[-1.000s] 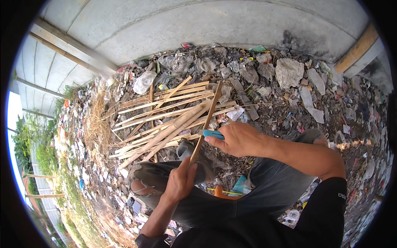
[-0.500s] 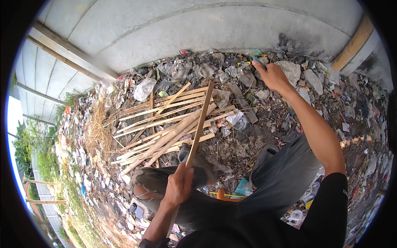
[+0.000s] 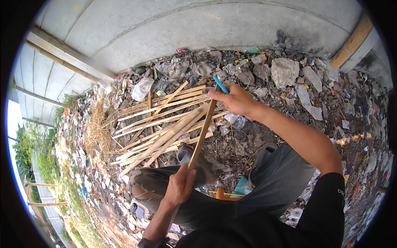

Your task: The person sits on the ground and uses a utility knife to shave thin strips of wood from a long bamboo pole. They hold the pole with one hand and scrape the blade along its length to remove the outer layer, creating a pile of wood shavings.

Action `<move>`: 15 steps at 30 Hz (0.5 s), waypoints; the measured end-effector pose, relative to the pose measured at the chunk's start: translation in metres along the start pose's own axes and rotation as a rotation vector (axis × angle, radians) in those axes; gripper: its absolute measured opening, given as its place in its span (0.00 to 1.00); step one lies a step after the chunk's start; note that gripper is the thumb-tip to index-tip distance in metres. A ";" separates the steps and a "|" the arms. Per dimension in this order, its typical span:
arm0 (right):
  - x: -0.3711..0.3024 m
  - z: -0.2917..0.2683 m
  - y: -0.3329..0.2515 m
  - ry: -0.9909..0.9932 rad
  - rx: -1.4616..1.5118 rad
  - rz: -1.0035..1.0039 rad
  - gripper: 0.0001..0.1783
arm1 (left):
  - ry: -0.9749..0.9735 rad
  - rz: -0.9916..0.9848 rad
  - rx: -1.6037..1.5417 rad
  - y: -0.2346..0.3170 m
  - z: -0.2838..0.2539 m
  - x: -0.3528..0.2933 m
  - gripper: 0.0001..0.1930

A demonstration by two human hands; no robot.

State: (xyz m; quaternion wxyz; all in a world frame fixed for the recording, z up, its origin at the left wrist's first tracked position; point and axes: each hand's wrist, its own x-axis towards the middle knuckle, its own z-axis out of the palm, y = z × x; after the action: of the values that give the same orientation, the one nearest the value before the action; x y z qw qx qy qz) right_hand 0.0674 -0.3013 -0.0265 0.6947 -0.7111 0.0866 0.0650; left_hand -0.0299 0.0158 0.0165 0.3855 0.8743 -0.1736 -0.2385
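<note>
My left hand (image 3: 178, 184) is closed round the lower end of a long, flat bamboo strip (image 3: 202, 136), which slants up and away from me. At its far end, my right hand (image 3: 236, 100) is closed on a slim blue tool (image 3: 221, 84); its kind is not clear. The thumb and the tool lie right against the strip's tip, and the fingers hide the rest of the tool. Just beyond and to the left, a loose pile of pale split bamboo strips (image 3: 165, 138) lies on the ground.
Litter and plastic scraps cover the ground up to a grey concrete wall (image 3: 215, 29). A large stone (image 3: 284, 72) lies near the wall. Dry straw (image 3: 99, 128) is left of the pile. An orange object (image 3: 223, 194) shows between my legs, beside a teal plastic piece (image 3: 243, 187).
My right hand has come left and nearer with the blue tool, from out by the wall to the far end of the strip. The left hand keeps its grip, almost unmoved.
</note>
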 end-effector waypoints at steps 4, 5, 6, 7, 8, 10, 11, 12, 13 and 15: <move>0.002 -0.005 0.004 -0.023 0.015 0.004 0.28 | 0.005 -0.023 -0.034 -0.002 0.001 0.001 0.15; 0.000 -0.010 0.005 -0.025 -0.149 -0.045 0.30 | 0.010 -0.013 -0.023 -0.004 0.002 0.001 0.15; -0.007 -0.012 -0.003 -0.034 -0.314 -0.095 0.32 | 0.020 -0.008 -0.014 -0.009 0.003 0.001 0.15; -0.013 -0.013 -0.012 -0.044 -0.479 -0.146 0.35 | 0.032 -0.003 -0.005 -0.012 0.004 0.001 0.15; -0.022 -0.010 -0.022 -0.070 -0.595 -0.131 0.36 | 0.050 0.005 0.010 -0.013 0.004 0.000 0.15; -0.045 0.000 -0.033 -0.117 -0.827 -0.093 0.40 | 0.079 0.023 0.042 -0.014 0.006 0.001 0.15; -0.049 0.007 -0.028 -0.127 -0.841 -0.107 0.41 | 0.084 0.031 0.053 -0.015 0.006 0.001 0.14; -0.054 0.013 -0.021 -0.130 -0.856 -0.115 0.42 | 0.083 0.045 0.063 -0.014 0.007 0.002 0.13; -0.057 0.018 -0.017 -0.133 -0.871 -0.124 0.43 | 0.082 0.058 0.073 -0.013 0.007 0.003 0.12; -0.055 0.022 -0.014 -0.182 -0.903 -0.094 0.42 | 0.112 0.076 0.138 -0.019 0.010 0.003 0.13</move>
State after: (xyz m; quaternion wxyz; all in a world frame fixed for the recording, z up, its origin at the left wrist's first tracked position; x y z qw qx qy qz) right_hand 0.0176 -0.2769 -0.0019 0.3225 -0.9370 -0.0440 0.1270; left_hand -0.0307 0.0205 -0.0044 0.3421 0.9036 -0.2008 -0.1617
